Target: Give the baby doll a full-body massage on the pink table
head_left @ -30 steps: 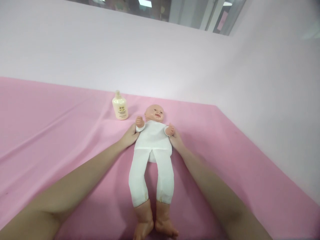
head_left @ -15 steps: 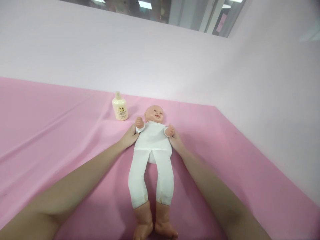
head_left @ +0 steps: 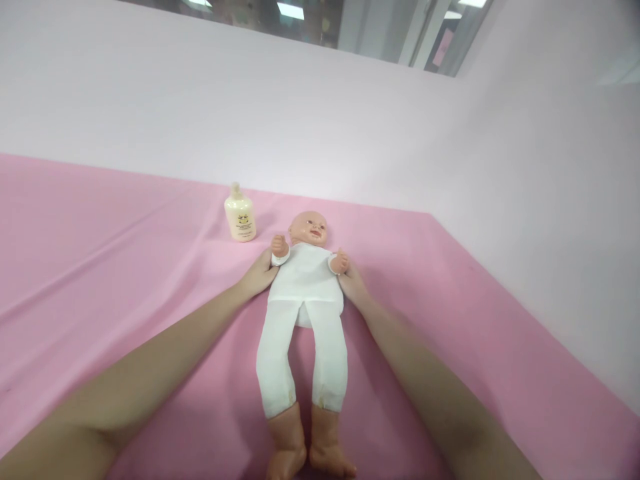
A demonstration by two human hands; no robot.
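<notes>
A baby doll [head_left: 306, 277] with a white cloth body and bare plastic head, hands and feet lies face up, its head away from me. My left hand [head_left: 260, 272] grips the doll's side under its arm at the left, the thumb against the white cloth. On the other side, my right hand [head_left: 353, 283] holds the doll in the same way, partly covered by the doll's small hand. Most of my fingers are hidden behind the doll. A pale yellow bottle [head_left: 241, 215] with a printed label stands upright left of the doll's head.
A pink cloth [head_left: 165, 267] with some creases covers the surface under the doll. A white wall [head_left: 240, 113] rises behind it, and another white wall [head_left: 565, 180] borders the right side. A window [head_left: 320, 20] runs along the top.
</notes>
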